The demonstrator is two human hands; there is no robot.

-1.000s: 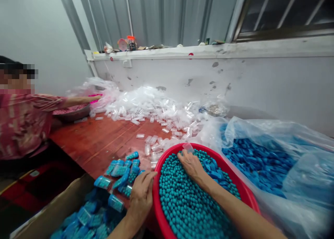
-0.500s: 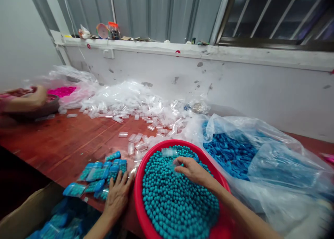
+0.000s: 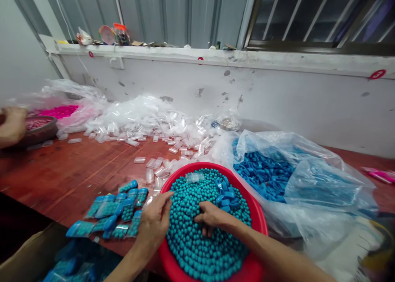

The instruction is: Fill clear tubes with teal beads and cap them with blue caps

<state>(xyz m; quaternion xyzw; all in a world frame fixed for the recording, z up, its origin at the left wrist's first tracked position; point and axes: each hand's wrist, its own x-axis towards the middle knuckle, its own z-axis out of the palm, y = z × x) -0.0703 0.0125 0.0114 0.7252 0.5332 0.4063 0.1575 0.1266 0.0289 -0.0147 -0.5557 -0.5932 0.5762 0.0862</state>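
Both hands have shifted over the last half second: the left hand [image 3: 156, 217] has left the blue-topped packs [image 3: 106, 209] for the 9 o'clock side of the red basin [image 3: 259, 217], and the right hand [image 3: 212, 217] has dropped nearer the basin's middle, over the teal beads [image 3: 206, 255]. With it out of the way, a cluster of blue pieces [image 3: 226, 197] shows at 1 o'clock inside.

The likeliest trouble, I'd judge, is beads rolling over the rim if the right hand sweeps hard toward 9 o'clock. Loose blue pieces could also slide under the beads if the pile is stirred, and so could the clear case [image 3: 194, 177] at 11 o'clock. A careless left forearm might push the nearest packs off the worktop [image 3: 92, 162], since they lie close to its near edge.

As for the grip, the right fingers are bent, tips down among the beads, which lie beneath and all around them; whether they pinch any, I cannot tell. The left fingers curl at the rim, beads just beyond at 3 o'clock; whether anything sits inside them is hidden.
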